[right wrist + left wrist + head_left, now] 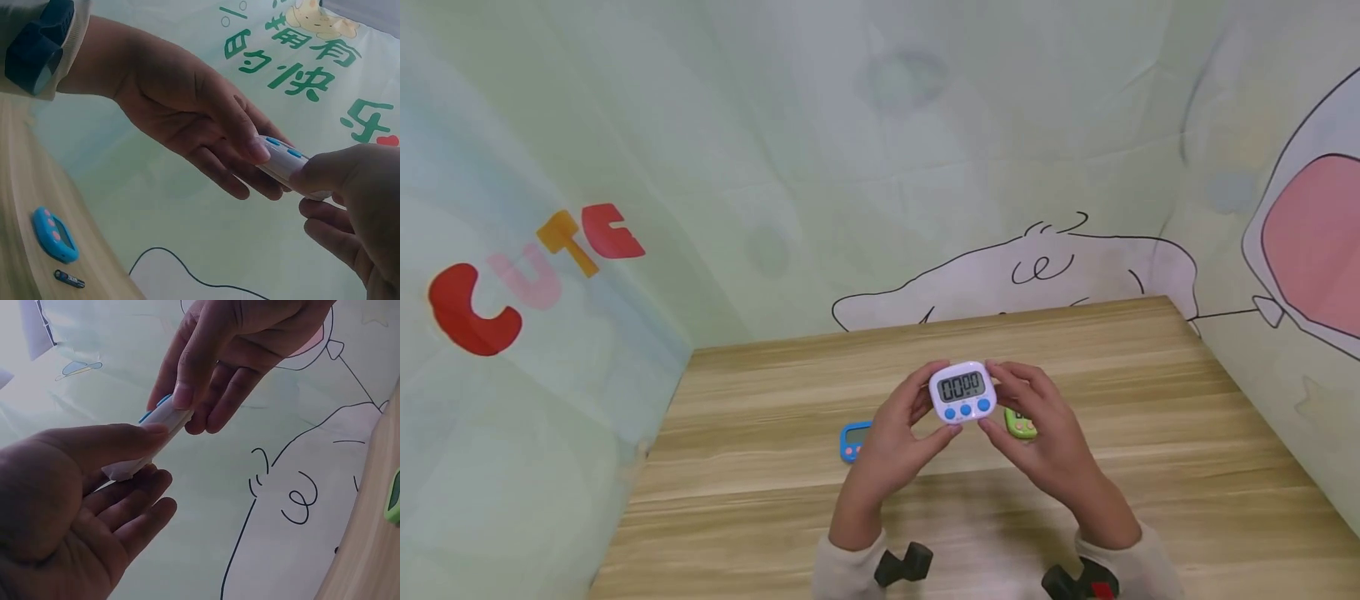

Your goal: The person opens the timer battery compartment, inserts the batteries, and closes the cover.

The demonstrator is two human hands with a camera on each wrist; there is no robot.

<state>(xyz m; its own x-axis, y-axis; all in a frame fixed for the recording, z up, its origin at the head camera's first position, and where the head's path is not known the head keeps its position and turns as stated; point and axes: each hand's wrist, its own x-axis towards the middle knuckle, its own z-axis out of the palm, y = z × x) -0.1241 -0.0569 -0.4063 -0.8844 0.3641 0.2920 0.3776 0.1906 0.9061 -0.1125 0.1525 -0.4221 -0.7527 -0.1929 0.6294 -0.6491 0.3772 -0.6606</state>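
Held up above the middle of the wooden surface (1150,517): white timer (962,392) reading zeros, pinched at its edges by left hand (891,446) and right hand (1045,442), thumbs in front, fingers behind. Looks like inspecting or setting; next probably a thumb press on a blue button, steady grip needed. Lying below: blue timer (853,440), green timer (1019,424), small battery (69,279). Behind, cartoon-printed cloth backdrop (880,167).

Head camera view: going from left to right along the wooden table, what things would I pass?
Blue timer lying on the table → left hand → white timer held up between both hands → green timer, partly hidden behind the right hand.
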